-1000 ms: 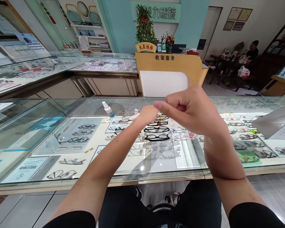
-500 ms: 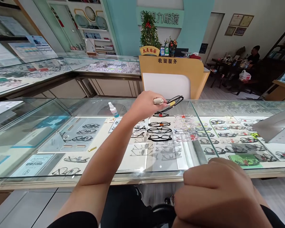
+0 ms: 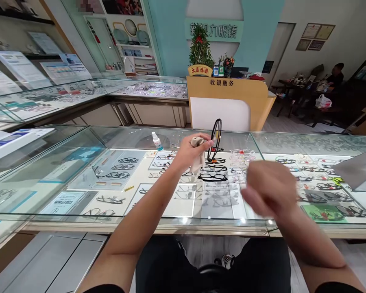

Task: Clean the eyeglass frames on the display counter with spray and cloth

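My left hand [image 3: 191,151] is raised over the glass counter, closed on a black-framed pair of eyeglasses [image 3: 214,142] turned upright on edge. A beige cleaning cloth [image 3: 197,156] is tucked in the same hand and hangs below the fingers. My right hand [image 3: 271,189] is raised over the counter to the right, apart from the glasses. Motion blurs it, and its fingers look curled but are not clear. Beneath my left hand, black eyeglasses [image 3: 212,177] lie in a column inside the case, with clear pink frames [image 3: 242,158] to their right.
A white spray bottle [image 3: 156,141] stands on the glass counter [image 3: 171,219], left of my hand. More frames on a green card [image 3: 323,213] lie at the right. A grey panel [image 3: 358,169] juts in there. Behind is a wooden cashier desk [image 3: 262,108]; a person [image 3: 336,75] sits far right.
The eyeglasses in my left hand have turned from nearly flat to upright, and the cloth now hangs lower. My right hand has moved away from the camera, out over the counter.
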The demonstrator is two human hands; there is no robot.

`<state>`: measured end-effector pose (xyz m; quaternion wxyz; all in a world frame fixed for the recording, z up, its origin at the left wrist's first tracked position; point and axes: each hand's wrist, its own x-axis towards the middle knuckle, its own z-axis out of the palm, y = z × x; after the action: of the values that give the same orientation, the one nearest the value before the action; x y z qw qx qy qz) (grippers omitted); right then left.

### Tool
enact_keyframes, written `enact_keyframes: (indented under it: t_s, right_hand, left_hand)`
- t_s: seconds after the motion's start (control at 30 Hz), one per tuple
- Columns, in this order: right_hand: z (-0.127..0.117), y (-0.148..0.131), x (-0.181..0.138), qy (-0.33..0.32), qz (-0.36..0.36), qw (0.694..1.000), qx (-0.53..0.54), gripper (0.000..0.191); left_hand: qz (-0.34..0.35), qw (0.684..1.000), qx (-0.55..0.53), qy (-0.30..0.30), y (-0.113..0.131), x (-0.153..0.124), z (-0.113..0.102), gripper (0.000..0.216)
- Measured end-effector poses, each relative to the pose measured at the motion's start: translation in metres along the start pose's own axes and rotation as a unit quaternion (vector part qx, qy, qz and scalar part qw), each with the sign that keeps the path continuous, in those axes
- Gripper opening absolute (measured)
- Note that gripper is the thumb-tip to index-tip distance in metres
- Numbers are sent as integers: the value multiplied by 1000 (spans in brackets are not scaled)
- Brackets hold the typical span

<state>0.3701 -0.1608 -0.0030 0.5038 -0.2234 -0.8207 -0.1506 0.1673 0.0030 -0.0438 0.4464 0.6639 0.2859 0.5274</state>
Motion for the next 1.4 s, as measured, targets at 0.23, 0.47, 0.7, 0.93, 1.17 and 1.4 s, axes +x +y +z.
enact_keyframes:
  t_s: [0.23,0.47,0.7,0.93,1.17,1.4]
  right_hand:
    - [80,104,-37,-63,318,942,89,24]
    - [94,102,-48,-56,369,904,208,34]
    - [83,108,-44,-9,386,905,178,33]
    - [63,124,-48,93,374,918,-95,32]
    - [77,113,-54,130,353,924,-64,61]
    - [89,107,-58,97,303,945,-75,44]
  left_hand:
    - [-15,998,-31,50,-30,-9,8,50]
    - [-26,998,-9,54,-35,-9,8,46]
    - [-24,999,3,47,-39,-8,2,45]
    - [-16,997,71,27,-37,-9,1,40]
    - [-29,998,55,3,-34,-16,14,40]
    - [-7,998,47,33,-33,-23,25,40]
